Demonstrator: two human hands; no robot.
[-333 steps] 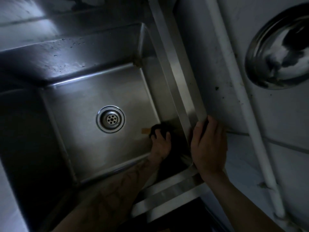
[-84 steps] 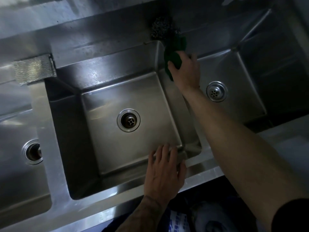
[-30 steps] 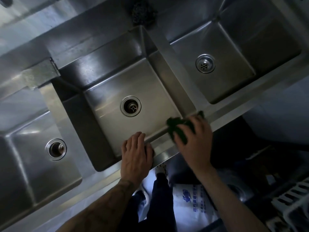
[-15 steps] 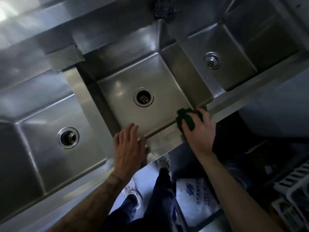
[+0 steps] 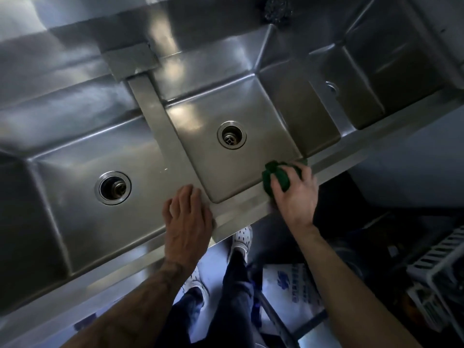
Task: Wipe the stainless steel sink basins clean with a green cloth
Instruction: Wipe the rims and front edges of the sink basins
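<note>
A long stainless steel sink has three basins side by side. The middle basin [image 5: 256, 114] has a round drain [image 5: 231, 134]. The left basin [image 5: 75, 156] has its own drain [image 5: 113, 188]. Only part of the right basin [image 5: 371, 79] shows. My right hand [image 5: 295, 194] presses a bunched green cloth [image 5: 272, 177] onto the front rim [image 5: 241, 209] at the middle basin's near right corner. My left hand [image 5: 187, 219] lies flat with fingers spread on the front rim, where the divider between the left and middle basins meets it.
A dark wire scourer [image 5: 277, 8] sits on the back ledge above the middle basin. Below the sink front are my legs and white shoes [image 5: 242, 238], a white printed bag [image 5: 293, 287] and a white slatted crate [image 5: 442, 275] at the right.
The view has shifted so the sink sits further right. My right hand with the cloth has slid left along the front rim. My left hand stays flat on the rim.
</note>
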